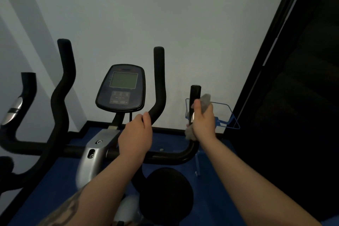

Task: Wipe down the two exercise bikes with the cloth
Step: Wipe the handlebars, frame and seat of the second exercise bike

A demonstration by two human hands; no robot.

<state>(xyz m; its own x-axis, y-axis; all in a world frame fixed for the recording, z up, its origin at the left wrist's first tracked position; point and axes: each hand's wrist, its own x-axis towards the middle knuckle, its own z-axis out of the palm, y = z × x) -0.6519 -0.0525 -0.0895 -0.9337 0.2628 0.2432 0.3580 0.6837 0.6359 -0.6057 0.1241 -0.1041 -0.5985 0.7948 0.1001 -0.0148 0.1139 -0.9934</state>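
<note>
An exercise bike with black foam handlebars and a grey console stands right in front of me. My left hand grips the bend of the tall inner right handlebar. My right hand holds a grey cloth wrapped around the short outer right grip, with cloth showing above and below my fist. A round black part of the bike sits low between my forearms. Only this one bike shows.
A white wall is close behind the bike. A blue wire holder hangs beside the right grip. A dark door or panel fills the right side. The floor is blue. More black handlebars rise on the left.
</note>
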